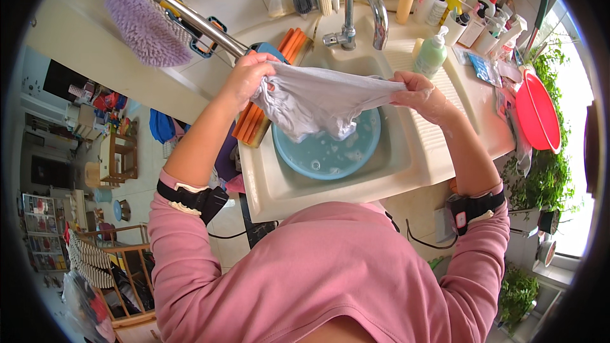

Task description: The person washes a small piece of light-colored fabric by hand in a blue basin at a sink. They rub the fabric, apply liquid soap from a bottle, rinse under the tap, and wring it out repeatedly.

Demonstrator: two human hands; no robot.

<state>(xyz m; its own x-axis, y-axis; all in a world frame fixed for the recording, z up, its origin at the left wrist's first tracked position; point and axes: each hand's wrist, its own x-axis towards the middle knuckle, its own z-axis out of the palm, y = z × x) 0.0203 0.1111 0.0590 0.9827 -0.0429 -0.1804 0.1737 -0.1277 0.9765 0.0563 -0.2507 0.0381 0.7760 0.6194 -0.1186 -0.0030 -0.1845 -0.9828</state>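
Observation:
A wet, pale grey-white garment (318, 98) is stretched sideways above a blue basin (298, 162). My left hand (251, 79) grips its left end, and my right hand (422, 94) pinches the right end. The middle of the cloth sags in folds toward the sudsy water; whether its lowest fold touches the water I cannot tell. Which kind of garment it is does not show clearly. The basin sits inside a cream sink (273, 200), below a chrome faucet (362, 6). Suds cling to my right wrist.
A metal pole (190, 19) slants in from the upper left, near an orange slatted rack (251, 124). A green pump bottle (432, 54) stands on the right ledge, before several other bottles. A red basin (537, 111) leans at the far right.

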